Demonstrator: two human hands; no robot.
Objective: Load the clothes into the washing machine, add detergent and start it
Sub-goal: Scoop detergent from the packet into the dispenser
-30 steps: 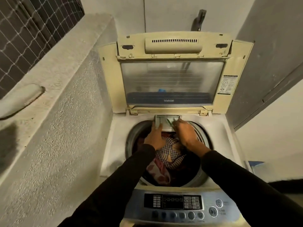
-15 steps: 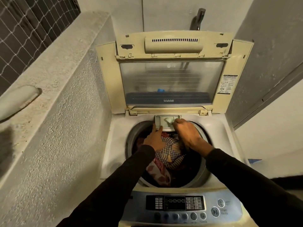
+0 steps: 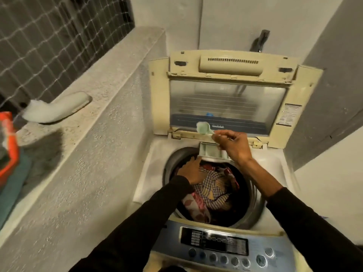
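Our right hand [image 3: 232, 143] pinches the green scoop [image 3: 204, 128] just above the open detergent drawer [image 3: 211, 153] at frame centre, left hand [image 3: 191, 170] loosely resting on clothes [image 3: 214, 185].

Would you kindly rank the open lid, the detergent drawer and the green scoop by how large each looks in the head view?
Largest to smallest as they look:
1. open lid
2. detergent drawer
3. green scoop, held in the right hand
The scoop is blurred and raised nearer the camera, so its gap to the drawer is uncertain.

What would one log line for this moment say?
right hand: holds green scoop above detergent drawer | left hand: at drawer edge | clothes: loaded | lid: open
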